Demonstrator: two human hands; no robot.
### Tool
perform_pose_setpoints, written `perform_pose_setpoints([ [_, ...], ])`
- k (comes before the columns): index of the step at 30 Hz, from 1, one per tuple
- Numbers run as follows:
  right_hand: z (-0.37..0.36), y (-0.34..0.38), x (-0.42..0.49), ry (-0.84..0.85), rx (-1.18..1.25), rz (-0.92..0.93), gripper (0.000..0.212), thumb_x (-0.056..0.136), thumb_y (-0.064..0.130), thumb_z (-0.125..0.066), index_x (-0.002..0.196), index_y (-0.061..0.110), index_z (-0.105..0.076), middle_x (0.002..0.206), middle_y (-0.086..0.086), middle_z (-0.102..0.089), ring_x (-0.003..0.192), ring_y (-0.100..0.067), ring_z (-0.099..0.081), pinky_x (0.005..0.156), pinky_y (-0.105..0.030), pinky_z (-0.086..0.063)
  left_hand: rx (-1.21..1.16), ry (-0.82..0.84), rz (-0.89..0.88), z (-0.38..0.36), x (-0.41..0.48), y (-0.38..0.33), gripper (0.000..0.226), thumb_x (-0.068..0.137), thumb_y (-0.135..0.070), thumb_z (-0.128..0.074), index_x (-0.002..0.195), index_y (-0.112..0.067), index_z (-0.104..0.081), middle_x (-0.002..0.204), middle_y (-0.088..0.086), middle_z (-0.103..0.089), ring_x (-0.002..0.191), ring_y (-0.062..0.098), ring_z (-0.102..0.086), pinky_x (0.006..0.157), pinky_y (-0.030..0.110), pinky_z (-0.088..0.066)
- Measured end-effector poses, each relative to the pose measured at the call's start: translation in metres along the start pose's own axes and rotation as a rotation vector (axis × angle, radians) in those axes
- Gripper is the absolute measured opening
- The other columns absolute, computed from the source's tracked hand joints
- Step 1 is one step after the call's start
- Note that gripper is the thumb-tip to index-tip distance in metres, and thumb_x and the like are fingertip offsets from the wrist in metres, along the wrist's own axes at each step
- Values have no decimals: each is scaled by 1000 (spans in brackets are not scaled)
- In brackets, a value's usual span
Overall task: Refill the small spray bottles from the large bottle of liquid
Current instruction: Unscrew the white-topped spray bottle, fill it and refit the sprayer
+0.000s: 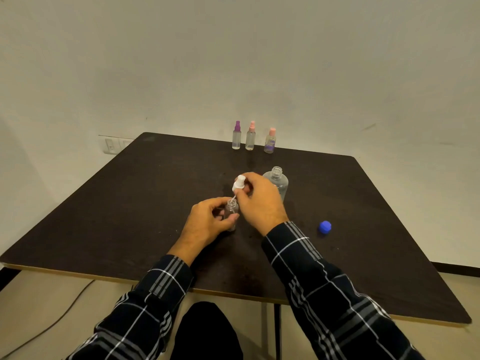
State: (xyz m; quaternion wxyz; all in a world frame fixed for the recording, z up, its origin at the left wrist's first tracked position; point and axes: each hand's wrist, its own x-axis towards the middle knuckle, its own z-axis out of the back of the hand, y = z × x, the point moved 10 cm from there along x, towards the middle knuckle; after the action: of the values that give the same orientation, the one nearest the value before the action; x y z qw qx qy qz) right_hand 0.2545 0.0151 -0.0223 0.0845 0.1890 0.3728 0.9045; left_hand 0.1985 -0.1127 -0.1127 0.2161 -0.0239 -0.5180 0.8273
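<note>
The person's left hand [207,224] wraps around a small clear spray bottle [231,213] that stands upright on the dark surface [130,203]. The thumb crosses the front of the bottle's body and the fingers curl behind it, so this grip is clamped on the bottle, whose open neck shows just above the hand.

The right hand [259,201] pinches a white spray head [239,183] between thumb and fingertips; this grip is closed on the head's collar. The head is held tilted, just above and a little behind the bottle's neck, apart from it. Its thin dip tube [233,198] slants down and its lower end reaches the mouth of the bottle; whether the tip is already inside the neck cannot be told.

Just behind the right hand stands the large clear bottle [278,181], upright and uncapped, its threaded mouth open, partly hidden by the hand. A blue cap [325,226] lies on the surface to the right of the right wrist, well apart from both bottles.

Along the far edge stand three more small bottles in a row: one with a purple sprayer [236,136], one with a pink sprayer [250,136], and one with a pink cap [270,141] and a purplish label. All three are upright and closed.
</note>
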Motion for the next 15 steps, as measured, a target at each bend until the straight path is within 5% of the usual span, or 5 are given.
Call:
perform_pose_setpoints([
  [6,53,-12,-31,-360,133,27,15,87,28,-64,98,30,-55,93,11,-63,81,-6,-61,70,-28,-54,28,-106,45,24,15,8,37,83,-26,-82,118,-35,-73,94,-6,-76,88,12,-71,86,26,-59],
  [10,19,-39,-40,-132,-284,-112,16,91,38,-60,100,30,-49,89,7,-63,81,-16,-64,64,-32,-44,41,-108,54,26,16,8,37,83,-26,-82,118,-33,-73,88,-11,-75,85,4,-70,81,19,-55],
  [15,-19,-55,-49,117,-561,-143,35,97,45,-54,123,22,-48,111,-2,-65,99,-23,-65,73,-35,-49,44,-122,59,26,10,5,36,83,-26,-82,117,-36,-73,88,-10,-74,87,4,-69,80,15,-53],
])
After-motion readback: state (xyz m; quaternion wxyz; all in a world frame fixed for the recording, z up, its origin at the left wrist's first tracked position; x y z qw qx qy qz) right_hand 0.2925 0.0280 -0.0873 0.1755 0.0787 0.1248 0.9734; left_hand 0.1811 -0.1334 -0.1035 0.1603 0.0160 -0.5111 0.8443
